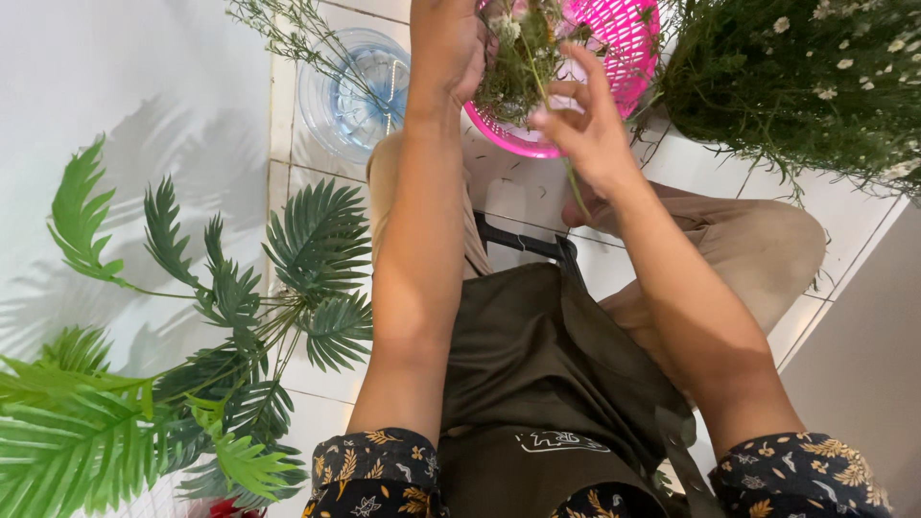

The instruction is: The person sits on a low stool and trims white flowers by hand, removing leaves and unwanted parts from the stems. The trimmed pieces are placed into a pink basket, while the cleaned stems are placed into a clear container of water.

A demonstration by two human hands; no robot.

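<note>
My left hand (449,48) is closed around a small bunch of green stems with tiny flowers (518,59), held over a pink plastic basket (628,43) on the white tiled floor. My right hand (587,129) pinches a single thin green stem (576,187) that hangs down from the bunch, its other fingers spread. Both forearms reach out over my lap, which is covered by a dark olive apron (547,364).
A clear glass vase with water (360,91) stands on the floor to the left, with thin sprigs in it. A large bush of small white daisy-like flowers (806,77) fills the top right. Green palm-like fronds (221,326) spread across the left side.
</note>
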